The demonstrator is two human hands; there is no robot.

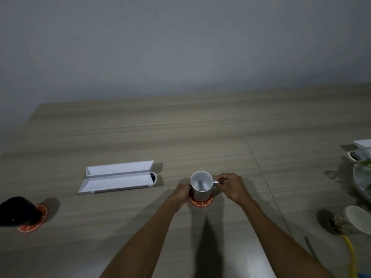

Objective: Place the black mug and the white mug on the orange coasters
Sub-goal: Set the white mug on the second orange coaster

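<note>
The white mug (201,185) looks like a hard, smooth cup, prob. ceramic. It won't bend, it could slip, and it could chip if dropped. It looks empty, so prob. not too heavy. Best spots to grab: the handle at its 3 o'clock side, or round the body w/ a whole hand.

Right now it sits upright on an orange coaster (201,202), which peeks out at the mug's 6 o'clock. The right hand (232,187) has its fingers pinched shut on the handle. The left hand (180,194) is curled against the mug's wall at 9 o'clock, fingers bent round it, touching. So both hands are closed on this one mug.

The black mug (16,210) is far off at 9 o'clock, by the pic's edge. It rests on the other orange coaster (33,223) and looks blurry there. No hand is near it.

A white tray (118,178) lies on the table (200,127) at about 10 o'clock from the white mug, well apart.
</note>
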